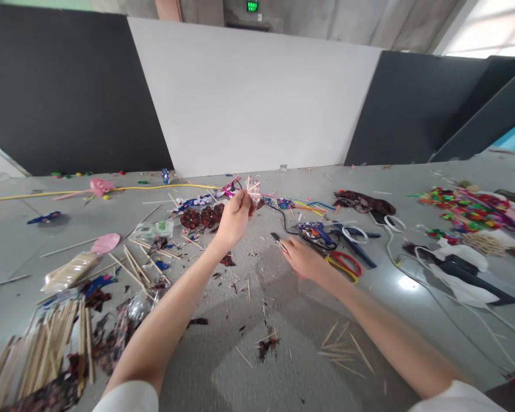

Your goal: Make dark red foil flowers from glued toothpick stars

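My left hand point(235, 214) is raised over the work surface, fingers pinched on a small bundle of crossed thin wooden sticks point(253, 186) with pale pink material behind them. To its right, lower down, my right hand point(304, 258) is closed round a slim tool point(276, 237) with a dark tip, pointing up and left; its exact kind is unclear. The tool and the stick bundle are apart. Just beyond the right hand lie a blue glue gun point(317, 232) and red-and-yellow-handled scissors or pliers point(347, 264). Dark patterned fabric rounds point(201, 217) lie beside my left wrist.
Wooden sticks point(38, 343) are heaped at the lower left, with fabric scraps and a plastic-wrapped pack point(71, 270). Short sticks point(339, 349) lie at front right. Colourful craft pieces point(463, 209) and white cables point(438, 290) are on the right. A white panel point(257, 103) stands behind.
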A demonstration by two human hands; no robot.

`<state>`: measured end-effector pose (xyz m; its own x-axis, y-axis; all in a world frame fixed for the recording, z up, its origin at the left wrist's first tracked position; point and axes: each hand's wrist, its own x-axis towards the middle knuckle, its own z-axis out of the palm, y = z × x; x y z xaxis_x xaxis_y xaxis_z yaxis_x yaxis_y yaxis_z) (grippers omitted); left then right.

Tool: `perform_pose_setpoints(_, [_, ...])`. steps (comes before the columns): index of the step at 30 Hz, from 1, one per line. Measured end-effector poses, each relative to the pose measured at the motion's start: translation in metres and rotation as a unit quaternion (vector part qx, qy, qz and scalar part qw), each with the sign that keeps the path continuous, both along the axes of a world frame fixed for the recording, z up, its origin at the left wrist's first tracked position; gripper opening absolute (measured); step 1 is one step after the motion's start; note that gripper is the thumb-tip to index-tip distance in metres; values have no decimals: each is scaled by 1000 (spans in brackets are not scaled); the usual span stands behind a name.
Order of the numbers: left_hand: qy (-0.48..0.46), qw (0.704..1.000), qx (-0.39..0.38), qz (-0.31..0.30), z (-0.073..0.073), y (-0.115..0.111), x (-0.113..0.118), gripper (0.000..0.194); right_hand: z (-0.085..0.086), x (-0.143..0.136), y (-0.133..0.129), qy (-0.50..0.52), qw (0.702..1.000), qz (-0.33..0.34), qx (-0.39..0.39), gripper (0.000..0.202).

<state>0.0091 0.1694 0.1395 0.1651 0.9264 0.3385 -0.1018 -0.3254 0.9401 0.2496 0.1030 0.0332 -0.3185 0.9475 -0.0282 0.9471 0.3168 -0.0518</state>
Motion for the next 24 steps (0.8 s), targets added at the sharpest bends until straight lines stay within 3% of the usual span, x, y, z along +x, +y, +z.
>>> perform_pose_setpoints(8, [18,999,34,5,-4,8,-5,34,-8,7,2,-7,999,31,-41,48])
perform_pose_setpoints(17, [3,1000,25,1,6,4,-8,32,2,-6,11,-71,992,19,-104,51])
perform_pose_setpoints(24, [10,1000,2,7,8,4,-5,34,4,-11,15,-67,992,25,-106,50])
